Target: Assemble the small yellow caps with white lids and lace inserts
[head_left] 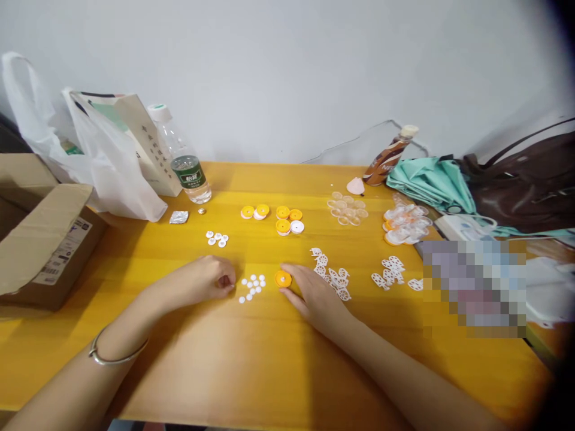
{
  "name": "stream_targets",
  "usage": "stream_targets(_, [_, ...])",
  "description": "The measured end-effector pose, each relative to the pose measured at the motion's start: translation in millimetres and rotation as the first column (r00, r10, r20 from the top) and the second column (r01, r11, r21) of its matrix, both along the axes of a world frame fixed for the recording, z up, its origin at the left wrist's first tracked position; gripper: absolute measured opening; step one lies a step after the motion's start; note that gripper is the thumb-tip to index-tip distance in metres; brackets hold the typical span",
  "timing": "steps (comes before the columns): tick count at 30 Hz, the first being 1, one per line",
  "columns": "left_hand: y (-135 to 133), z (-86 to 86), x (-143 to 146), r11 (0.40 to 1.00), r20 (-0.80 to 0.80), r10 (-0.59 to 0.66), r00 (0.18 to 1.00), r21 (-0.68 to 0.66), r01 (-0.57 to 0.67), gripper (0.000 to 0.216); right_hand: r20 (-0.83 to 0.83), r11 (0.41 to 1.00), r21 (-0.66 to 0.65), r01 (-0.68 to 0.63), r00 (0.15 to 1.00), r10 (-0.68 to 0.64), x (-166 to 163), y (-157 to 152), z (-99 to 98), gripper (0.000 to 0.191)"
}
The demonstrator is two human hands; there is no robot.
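Observation:
My right hand (317, 293) holds a small round orange plastic case (283, 279) between thumb and fingers, low over the table; a pale dot shows at its middle. My left hand (209, 278) is closed in a pinch just above the tabletop, and whatever its fingertips hold is hidden. Between the hands lie several small white discs (253, 287). More white discs with grey marks (218, 239) sit beyond my left hand. White spoked plastic pieces (335, 278) lie right beside my right hand. Farther back are orange-and-white round cases (283, 226) in two groups.
Clear round covers (347, 208) and a pile of covers with orange parts (405, 224) lie at the right. More spoked pieces (390, 273) are nearby. A cardboard box (76, 251), plastic bag (112, 173) and water bottle (187, 167) stand left; a brown bottle (389, 158) leans back right.

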State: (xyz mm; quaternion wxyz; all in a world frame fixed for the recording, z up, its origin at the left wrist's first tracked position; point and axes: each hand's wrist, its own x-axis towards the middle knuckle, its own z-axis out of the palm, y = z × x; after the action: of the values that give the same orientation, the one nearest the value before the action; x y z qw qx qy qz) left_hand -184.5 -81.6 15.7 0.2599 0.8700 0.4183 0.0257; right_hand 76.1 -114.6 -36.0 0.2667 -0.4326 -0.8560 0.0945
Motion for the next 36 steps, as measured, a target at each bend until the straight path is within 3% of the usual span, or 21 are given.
stream_targets(5, [-5, -0.5, 12, 0.985, 0.063, -0.075, 0.995, 0.163, 0.064, 0.015, -0.015, 1.000, -0.004, -0.018, 1.000, 0.018, 0, -2, 0.2, 0.033])
stream_targets(10, [-16, -8.1, 40, 0.950, 0.207, -0.124, 0.971, 0.306, 0.056, 0.014, -0.068, 0.997, -0.034, -0.073, 0.995, 0.071, 2, -1, -0.6, 0.047])
stream_targets(13, [-20, -20.5, 52, 0.893, 0.237, -0.153, 0.959, 0.449, 0.032, 0.016, -0.082, 0.993, -0.051, -0.106, 0.991, 0.101, 2, -1, 0.2, 0.041])
stream_targets(18, [-20, -35.1, 61, 0.786, 0.116, -0.204, 0.972, 0.612, 0.092, 0.023, -0.088, 0.994, -0.035, -0.107, 0.991, 0.104, 0, -3, 3.3, 0.033])
stream_targets(25, [-21, -37.3, 62, 0.754, 0.050, -0.216, 0.975, 0.643, 0.134, 0.024, -0.071, 0.992, -0.057, -0.111, 0.992, 0.107, 1, -4, 3.3, 0.030])
stream_targets(36, [-22, -31.9, 61, 0.816, 0.026, -0.210, 0.977, 0.555, 0.161, 0.022, -0.045, 0.990, -0.079, -0.120, 0.992, 0.116, 0, -5, 4.8, 0.027])
